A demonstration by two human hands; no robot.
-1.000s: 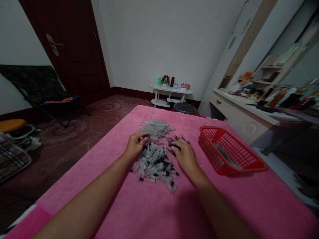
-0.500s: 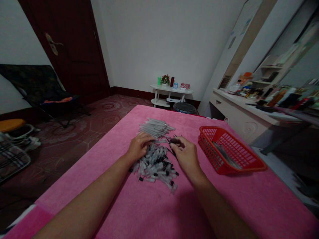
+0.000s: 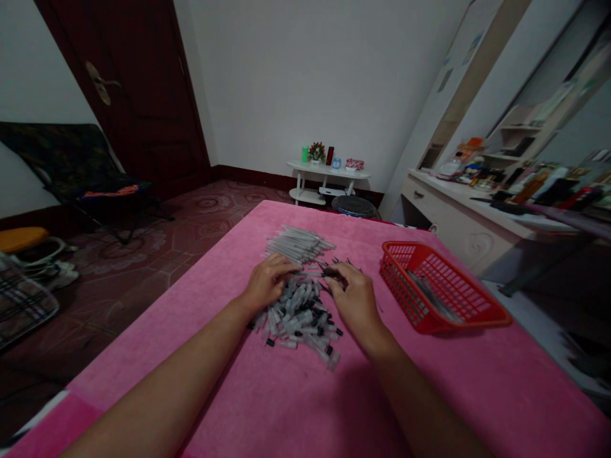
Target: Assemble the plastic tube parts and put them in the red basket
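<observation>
My left hand (image 3: pixel 268 281) is closed on one end of a thin, pale pen barrel (image 3: pixel 311 274), which lies level between my hands. The fingers of my right hand (image 3: pixel 354 294) pinch a small black pen part at the barrel's other end. Whether the two are joined is too small to tell. Just below my hands spreads a heap of clear pen caps (image 3: pixel 300 318) with black ends. Beyond them lies a bundle of pale pen barrels (image 3: pixel 298 243), side by side. Several thin dark pieces lie around my right fingers, partly hidden by them.
A red plastic basket (image 3: pixel 424 323) with slim grey pieces inside stands to the right on the pink cloth (image 3: pixel 267 407). Past the table's far edge are a round dark stool (image 3: pixel 353 205) and a small white stand (image 3: pixel 329 170). A cluttered dresser (image 3: pixel 458 203) is at the right.
My right hand has shifted slightly left and up, toward the left hand. The pen barrel now shows more plainly between them, with its dark end at my right fingertips.
</observation>
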